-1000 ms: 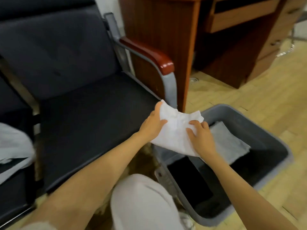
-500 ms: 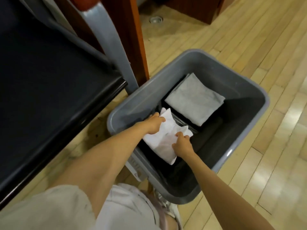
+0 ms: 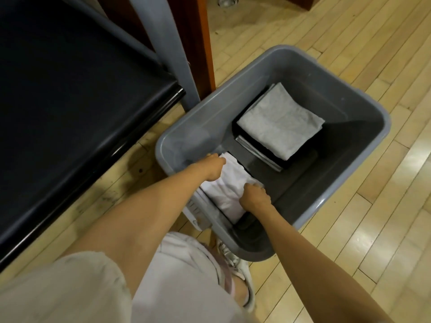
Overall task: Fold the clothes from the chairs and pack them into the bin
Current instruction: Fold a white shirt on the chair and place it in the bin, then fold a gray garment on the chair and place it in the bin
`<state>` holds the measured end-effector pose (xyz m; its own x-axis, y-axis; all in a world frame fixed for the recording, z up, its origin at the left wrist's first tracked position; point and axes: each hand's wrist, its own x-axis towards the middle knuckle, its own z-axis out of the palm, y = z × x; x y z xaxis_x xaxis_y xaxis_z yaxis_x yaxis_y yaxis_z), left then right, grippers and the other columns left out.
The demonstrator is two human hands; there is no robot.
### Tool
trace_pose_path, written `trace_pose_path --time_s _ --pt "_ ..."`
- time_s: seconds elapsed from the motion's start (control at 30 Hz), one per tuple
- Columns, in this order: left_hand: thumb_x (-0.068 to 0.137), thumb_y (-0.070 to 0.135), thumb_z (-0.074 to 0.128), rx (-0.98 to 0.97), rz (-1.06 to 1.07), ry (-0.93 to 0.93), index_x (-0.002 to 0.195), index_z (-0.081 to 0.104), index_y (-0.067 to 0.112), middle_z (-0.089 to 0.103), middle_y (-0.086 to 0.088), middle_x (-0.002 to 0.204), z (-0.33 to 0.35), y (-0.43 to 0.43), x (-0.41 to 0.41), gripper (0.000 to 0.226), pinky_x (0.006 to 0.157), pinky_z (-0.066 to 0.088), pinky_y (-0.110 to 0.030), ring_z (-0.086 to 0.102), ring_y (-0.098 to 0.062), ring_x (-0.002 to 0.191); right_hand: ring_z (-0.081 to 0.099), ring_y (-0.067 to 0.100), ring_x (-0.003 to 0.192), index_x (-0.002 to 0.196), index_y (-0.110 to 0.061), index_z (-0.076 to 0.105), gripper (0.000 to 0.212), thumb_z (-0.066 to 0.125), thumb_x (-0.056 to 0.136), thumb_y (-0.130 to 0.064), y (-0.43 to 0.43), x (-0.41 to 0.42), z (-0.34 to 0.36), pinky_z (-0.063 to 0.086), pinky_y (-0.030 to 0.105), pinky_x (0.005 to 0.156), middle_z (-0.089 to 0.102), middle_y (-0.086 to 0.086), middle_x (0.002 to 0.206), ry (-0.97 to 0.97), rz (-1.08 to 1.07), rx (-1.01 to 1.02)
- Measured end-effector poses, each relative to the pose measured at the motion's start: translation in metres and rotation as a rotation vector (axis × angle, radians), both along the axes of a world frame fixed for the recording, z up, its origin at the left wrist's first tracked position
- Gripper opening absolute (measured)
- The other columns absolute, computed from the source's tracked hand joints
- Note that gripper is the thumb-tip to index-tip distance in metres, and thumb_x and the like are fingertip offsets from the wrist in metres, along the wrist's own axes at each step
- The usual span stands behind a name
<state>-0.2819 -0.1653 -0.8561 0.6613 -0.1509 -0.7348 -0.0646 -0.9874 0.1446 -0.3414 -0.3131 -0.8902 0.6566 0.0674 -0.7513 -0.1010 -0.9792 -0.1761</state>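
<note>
Lower than half a second back: both hands have carried the folded white cloth garment (image 3: pixel 227 194) deeper into the bin's near end. Right hand (image 3: pixel 254 198) is clenched on the garment's near edge, knuckles up. Left hand (image 3: pixel 211 167) grips its far corner (fingertips hidden by cloth). Garment lies along the near-left wall of the grey rectangular plastic bin (image 3: pixel 200 129). Farther in, apart from it: folded light-grey cloth (image 3: pixel 279 123) on a dark folded stack (image 3: pixel 300 157). Black padded chair seat (image 3: pixel 70 101) at left, beside the bin.
</note>
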Motion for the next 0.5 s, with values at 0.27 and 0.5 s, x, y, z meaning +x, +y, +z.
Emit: trace_pose_path --time_s 0.27,0.5 --pt "0.097 0.008 0.043 0.073 0.004 -0.172 0.136 0.046 0.016 0.047 -0.015 0.135 0.104 0.035 -0.038 0.04 0.087 0.05 -0.043 0.054 -0.033 0.11 0.031 0.033 0.135 0.136 -0.012 0.042 0.041 0.047 0.096 -0.018 0.042 0.01 0.099 0.025 0.049 0.112 0.042 0.013 0.139 -0.508 0.306 0.011" --pt "0.099 0.022 0.044 0.241 0.213 -0.628 0.136 0.047 0.019 0.049 -0.008 0.132 0.216 0.131 -0.115 0.037 0.084 0.042 -0.04 0.049 -0.029 0.119 0.038 0.032 0.13 0.13 -0.011 0.053 0.036 0.049 0.095 -0.016 0.133 -0.002 0.218 0.027 0.044 0.108 0.049 0.012 0.132 -0.912 0.587 0.335"
